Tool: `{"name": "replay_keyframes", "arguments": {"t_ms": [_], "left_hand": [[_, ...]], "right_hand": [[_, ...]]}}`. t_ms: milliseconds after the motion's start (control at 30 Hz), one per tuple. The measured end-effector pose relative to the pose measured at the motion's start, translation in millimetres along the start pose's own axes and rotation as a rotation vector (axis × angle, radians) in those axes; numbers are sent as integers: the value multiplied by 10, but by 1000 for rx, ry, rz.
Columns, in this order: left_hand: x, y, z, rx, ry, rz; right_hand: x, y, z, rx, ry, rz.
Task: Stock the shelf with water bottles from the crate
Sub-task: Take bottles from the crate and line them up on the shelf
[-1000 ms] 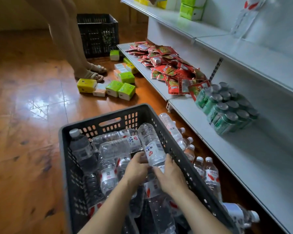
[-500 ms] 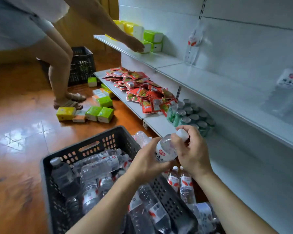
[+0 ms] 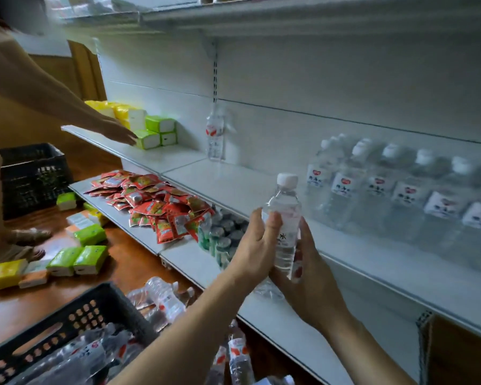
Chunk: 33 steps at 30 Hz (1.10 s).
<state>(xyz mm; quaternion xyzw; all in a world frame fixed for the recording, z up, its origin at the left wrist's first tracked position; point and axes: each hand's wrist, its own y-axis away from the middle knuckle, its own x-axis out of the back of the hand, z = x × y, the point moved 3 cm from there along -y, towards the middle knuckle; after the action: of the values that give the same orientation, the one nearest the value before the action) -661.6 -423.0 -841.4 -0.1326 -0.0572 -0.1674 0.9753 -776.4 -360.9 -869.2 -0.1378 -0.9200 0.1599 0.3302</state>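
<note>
I hold the water bottle (image 3: 284, 226) upright, my left hand (image 3: 257, 245) and right hand (image 3: 307, 276) both wrapped around it, just before the shelf (image 3: 372, 262) edge so it can stand beside the row of bottles (image 3: 395, 195) there.

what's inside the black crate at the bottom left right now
The black crate holds clear water bottles lying on their sides in a jumble, with white and red labels. Only its near corner shows; the person's left forearm and the frame edge hide the rest, so the count and the bottom are unknown.
</note>
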Motion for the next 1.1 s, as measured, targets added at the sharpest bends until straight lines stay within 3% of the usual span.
{"name": "replay_keyframes", "arguments": {"t_ms": [233, 433, 700, 1100], "left_hand": [[-800, -524, 290, -144, -98, -93], [-1163, -808, 63, -104, -272, -202], [-1330, -1161, -361, 10, -448, -211], [-1544, -1251, -546, -90, -490, -174]], "right_hand": [[778, -324, 565, -58, 75, 230], [1093, -523, 1142, -131, 88, 325], [1155, -739, 1657, -159, 208, 434], [1075, -900, 1802, -204, 502, 497]]}}
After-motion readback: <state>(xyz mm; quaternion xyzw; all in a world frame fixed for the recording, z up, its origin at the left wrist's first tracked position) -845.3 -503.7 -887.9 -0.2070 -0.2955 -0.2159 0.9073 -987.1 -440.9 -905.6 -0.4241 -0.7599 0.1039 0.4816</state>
